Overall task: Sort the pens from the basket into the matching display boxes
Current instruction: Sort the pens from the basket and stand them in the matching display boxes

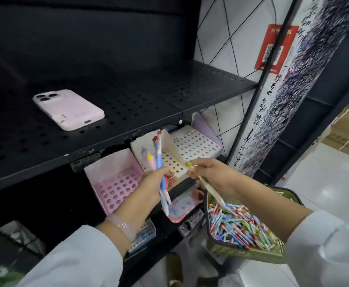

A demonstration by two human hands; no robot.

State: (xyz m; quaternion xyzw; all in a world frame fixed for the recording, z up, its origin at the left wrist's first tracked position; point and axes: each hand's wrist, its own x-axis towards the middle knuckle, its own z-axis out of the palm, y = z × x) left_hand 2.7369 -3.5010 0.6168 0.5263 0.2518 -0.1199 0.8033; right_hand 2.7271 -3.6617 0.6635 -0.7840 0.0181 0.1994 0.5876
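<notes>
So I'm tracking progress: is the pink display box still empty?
Empty as far as visible: the pink display box shows only open holes, no pens standing in them; its front edge is hidden behind the left hand.

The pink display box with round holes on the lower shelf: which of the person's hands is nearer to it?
Left. The left hand, gripping several pens, sits right beside the pink perforated display box. The right hand, pinching one pale pen, is farther right, above the green basket.

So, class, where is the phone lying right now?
The phone lies camera-side up on the left of the black shelf, above the pink box.
</notes>
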